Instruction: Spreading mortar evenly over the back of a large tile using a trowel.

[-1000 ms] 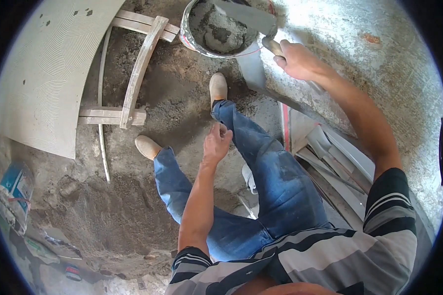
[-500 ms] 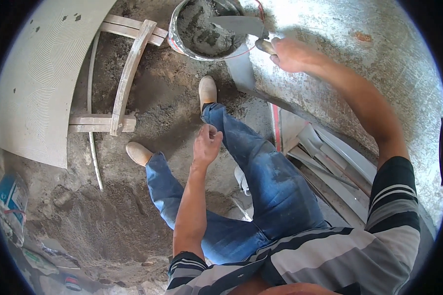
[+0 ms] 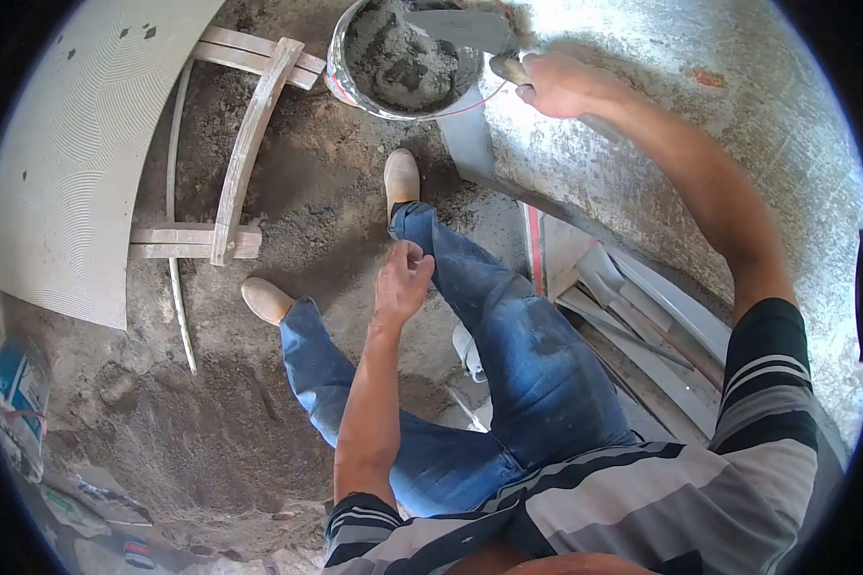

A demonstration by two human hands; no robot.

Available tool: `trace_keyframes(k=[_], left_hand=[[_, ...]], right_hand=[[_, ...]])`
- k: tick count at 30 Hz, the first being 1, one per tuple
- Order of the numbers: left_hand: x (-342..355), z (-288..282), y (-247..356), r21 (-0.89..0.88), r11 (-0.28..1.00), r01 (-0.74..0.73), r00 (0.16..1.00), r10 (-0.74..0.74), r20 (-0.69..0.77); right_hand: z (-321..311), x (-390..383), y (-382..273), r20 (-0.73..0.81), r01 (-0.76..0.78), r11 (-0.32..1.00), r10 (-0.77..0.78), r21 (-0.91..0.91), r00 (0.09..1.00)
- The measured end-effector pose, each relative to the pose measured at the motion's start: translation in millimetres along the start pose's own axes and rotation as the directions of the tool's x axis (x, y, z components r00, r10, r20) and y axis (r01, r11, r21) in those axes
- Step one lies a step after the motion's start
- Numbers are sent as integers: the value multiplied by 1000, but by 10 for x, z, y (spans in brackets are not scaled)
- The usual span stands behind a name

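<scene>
My right hand (image 3: 564, 86) grips the handle of a trowel (image 3: 462, 31). The trowel's broad grey blade points left across the top of a white bucket (image 3: 334, 59), over its right side. Wet grey mortar (image 3: 405, 69) lies in the bucket, rough and lumpy on top. A thin red bail handle hangs at the bucket's right rim. Near my right knee, my left hand (image 3: 403, 283) is loosely curled, and nothing shows between its fingers.
A large pale tile (image 3: 77, 182) with combed ridges leans on a wooden frame (image 3: 244, 153) at the left. Tile offcuts and strips (image 3: 642, 316) lie by my right leg. A concrete ledge (image 3: 642, 163) runs along the right. Plastic packaging (image 3: 19, 393) lies far left.
My right hand and the trowel have moved slightly upward and left, and the blade now looks darker. My left hand has stayed almost where it was.
</scene>
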State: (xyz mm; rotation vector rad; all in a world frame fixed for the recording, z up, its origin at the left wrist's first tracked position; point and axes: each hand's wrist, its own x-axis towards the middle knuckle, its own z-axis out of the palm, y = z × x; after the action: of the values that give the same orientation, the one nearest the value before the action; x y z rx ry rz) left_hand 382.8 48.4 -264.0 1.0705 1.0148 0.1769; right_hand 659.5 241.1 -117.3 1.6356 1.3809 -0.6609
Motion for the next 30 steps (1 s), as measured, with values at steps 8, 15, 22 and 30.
trace_keyframes(k=[8,15,22,30], left_hand=[[6,-6,2,-59,997,-45,999,45,-10],[-12,-55,-3,-77,997,-28,1000,27,-10],[-62,-67,-30,-100,995,-27,999,25,-24],[10,-62,-34,-91,991,-101,995,99,-25]], right_hand=[[-78,-32,201,55,-41,999,39,20,998],[-278,-117,82,308,-197,747,-11,635,951],[19,1009,-536,332,-12,936,-113,351,936],[429,1188,-680,217,201,945,-146,-257,965]])
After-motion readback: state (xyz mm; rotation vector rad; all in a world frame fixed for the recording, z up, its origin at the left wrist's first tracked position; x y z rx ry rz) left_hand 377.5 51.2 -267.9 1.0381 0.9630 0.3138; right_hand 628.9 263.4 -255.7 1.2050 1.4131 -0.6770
